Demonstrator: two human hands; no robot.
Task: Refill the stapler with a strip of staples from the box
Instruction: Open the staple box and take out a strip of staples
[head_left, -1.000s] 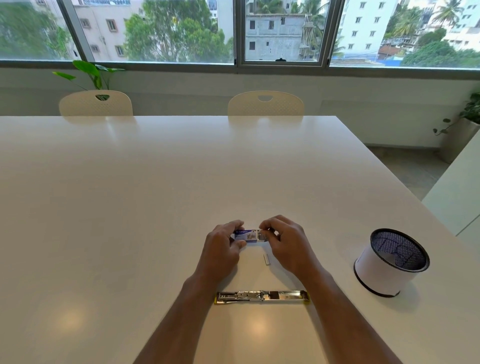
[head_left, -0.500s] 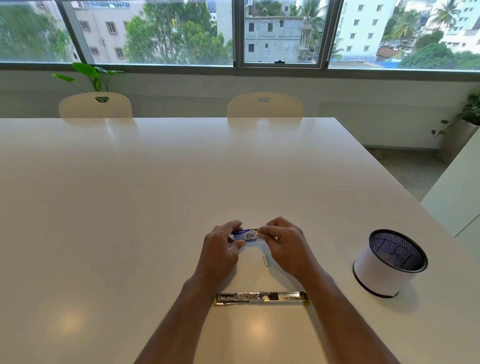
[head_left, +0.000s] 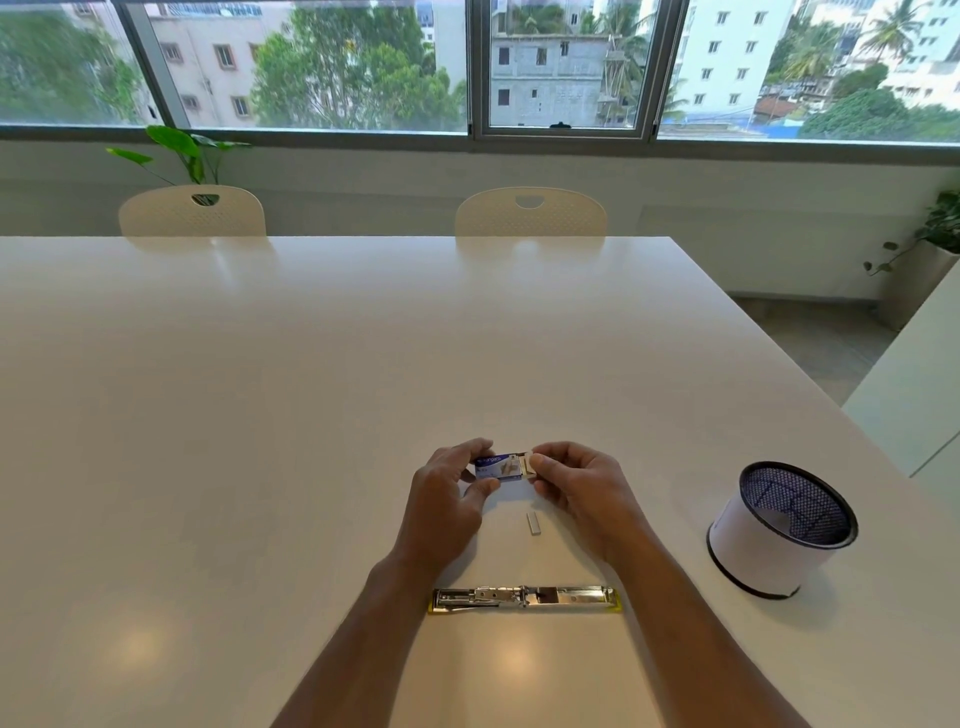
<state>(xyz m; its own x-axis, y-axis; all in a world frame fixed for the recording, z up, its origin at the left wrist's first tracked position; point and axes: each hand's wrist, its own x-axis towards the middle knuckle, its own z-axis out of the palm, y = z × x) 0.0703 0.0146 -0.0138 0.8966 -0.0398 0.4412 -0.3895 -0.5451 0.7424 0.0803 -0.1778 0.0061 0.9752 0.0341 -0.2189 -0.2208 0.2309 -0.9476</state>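
Head view: a white table is seen, cut off at the left and bottom edges. Right of the stapler, a mesh cup is set, its contents hard to make out. The stapler is laid fully open and flat between the two forearms. Beyond the stapler, the staple box is pinched at one end by the left hand; the box's drawer end is gripped by the right hand, whose fingertips hide whatever is inside. Between stapler and box, a short staple strip lies loose.
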